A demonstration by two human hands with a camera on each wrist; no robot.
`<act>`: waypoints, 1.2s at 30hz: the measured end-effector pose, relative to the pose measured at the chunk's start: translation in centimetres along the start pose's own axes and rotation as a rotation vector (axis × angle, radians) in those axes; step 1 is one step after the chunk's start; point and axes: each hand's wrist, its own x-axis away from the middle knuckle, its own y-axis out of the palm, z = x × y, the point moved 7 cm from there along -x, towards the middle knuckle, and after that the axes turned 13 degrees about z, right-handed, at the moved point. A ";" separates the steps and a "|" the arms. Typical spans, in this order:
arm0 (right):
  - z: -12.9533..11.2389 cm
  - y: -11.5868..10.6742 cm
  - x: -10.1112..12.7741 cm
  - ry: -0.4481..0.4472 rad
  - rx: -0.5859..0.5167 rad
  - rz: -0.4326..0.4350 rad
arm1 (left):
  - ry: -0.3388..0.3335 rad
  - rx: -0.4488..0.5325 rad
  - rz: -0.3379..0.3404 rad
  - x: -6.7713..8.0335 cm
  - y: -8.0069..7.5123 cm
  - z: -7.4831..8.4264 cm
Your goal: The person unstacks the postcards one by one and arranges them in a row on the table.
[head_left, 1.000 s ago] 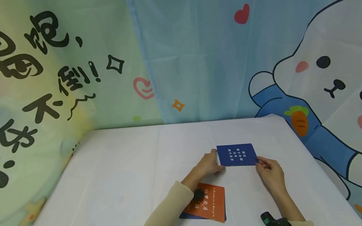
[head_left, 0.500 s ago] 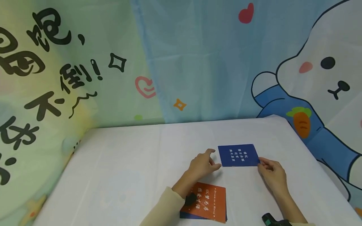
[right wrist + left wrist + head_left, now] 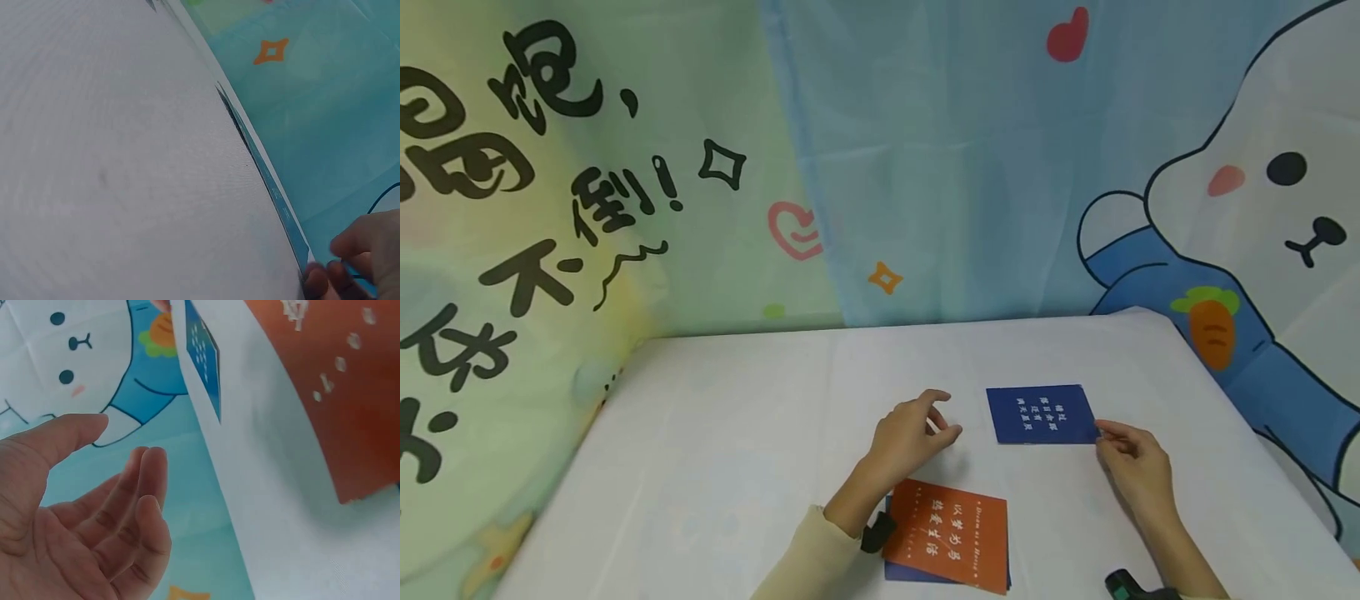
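Observation:
A dark blue card (image 3: 1041,414) with white characters lies on the white tabletop near its far right. My right hand (image 3: 1138,471) is at the card's near right corner, its fingertips right at the edge. In the right wrist view, the thumb (image 3: 353,240) stands apart from the fingers, and the card (image 3: 275,194) shows as a thin slanted strip. My left hand (image 3: 910,437) hovers left of the card, holding nothing, with thumb and fingers spread apart in the left wrist view. Below it lies an orange card (image 3: 951,533) with white lettering, on top of something blue.
The white-covered table (image 3: 737,467) reaches back to a printed cloth backdrop (image 3: 925,167) with a cartoon bear and large characters. A black wrist device (image 3: 1138,587) shows at the right wrist, and another dark one (image 3: 877,532) at the left wrist beside the orange card.
My left hand has let go of the blue card's left edge and drawn away to the left, uncovering more of the orange card. My right hand has stayed at the blue card's corner.

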 end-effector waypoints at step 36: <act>-8.9 3.8 8.1 -0.586 -0.664 -0.785 | 0.022 -0.049 -0.044 6.4 -4.2 -4.3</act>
